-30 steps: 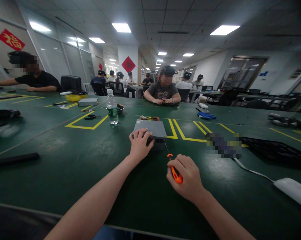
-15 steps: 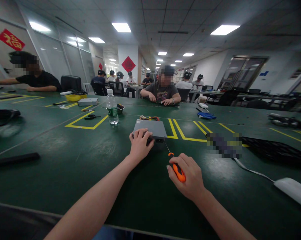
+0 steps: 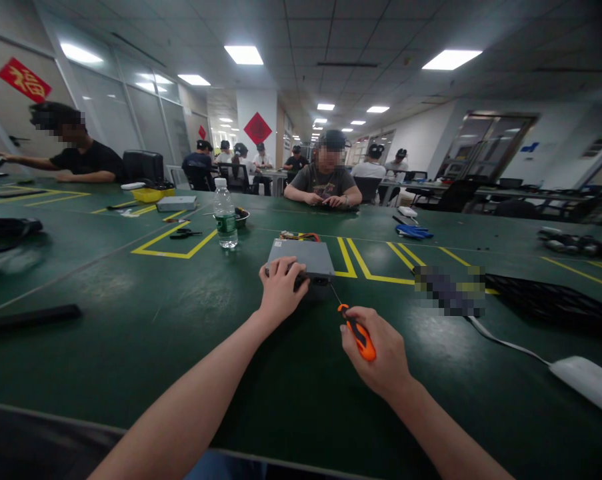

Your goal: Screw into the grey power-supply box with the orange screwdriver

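A grey metal computer power supply (image 3: 308, 257) lies flat on the green table, its coloured wires (image 3: 301, 236) coming out at the far side. Across its near left part lies my left hand (image 3: 282, 287), fingers bent over the top and near edge, gripping it. My right hand (image 3: 378, 347) is closed around the handle of an orange and black screwdriver (image 3: 361, 338). The thin shaft points up and left, with its tip at the near right corner of the power supply; whether it sits in a screw is too small to tell.
A water bottle (image 3: 225, 217) stands left of the power supply, beside a small bowl (image 3: 241, 217). Blue gloves (image 3: 413, 231) lie to the right, with a black mesh panel (image 3: 545, 300) and a white power strip (image 3: 588, 380). A co-worker (image 3: 325, 177) sits opposite.
My right hand's fingers have shifted on the screwdriver handle, showing more of it, and the handle has moved slightly right. My left hand and the power supply keep their places.
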`<state>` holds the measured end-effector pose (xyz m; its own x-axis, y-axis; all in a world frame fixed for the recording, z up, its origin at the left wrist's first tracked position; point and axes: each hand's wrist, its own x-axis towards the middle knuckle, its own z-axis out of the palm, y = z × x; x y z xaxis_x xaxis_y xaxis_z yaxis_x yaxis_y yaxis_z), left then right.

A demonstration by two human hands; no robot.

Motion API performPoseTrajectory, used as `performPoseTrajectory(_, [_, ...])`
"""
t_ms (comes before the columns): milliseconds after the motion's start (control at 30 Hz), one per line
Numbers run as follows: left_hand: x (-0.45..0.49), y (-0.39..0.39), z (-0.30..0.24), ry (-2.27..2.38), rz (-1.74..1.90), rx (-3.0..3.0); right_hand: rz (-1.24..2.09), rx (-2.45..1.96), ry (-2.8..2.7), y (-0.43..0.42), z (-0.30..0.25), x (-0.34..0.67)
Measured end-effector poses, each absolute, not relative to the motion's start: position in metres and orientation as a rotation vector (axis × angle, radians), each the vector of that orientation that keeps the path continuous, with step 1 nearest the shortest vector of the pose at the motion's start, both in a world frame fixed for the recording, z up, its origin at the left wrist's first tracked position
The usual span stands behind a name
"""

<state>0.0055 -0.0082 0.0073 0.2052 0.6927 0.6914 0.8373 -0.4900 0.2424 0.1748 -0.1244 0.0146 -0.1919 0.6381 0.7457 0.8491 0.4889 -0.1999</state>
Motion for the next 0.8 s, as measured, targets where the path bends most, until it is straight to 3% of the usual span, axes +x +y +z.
performPoseTrajectory(800, [0.0057, -0.009, 0.008, -1.485, -1.137, -2.29, -0.475, -1.168, -2.01, -0.127, 0.0197, 0.1716])
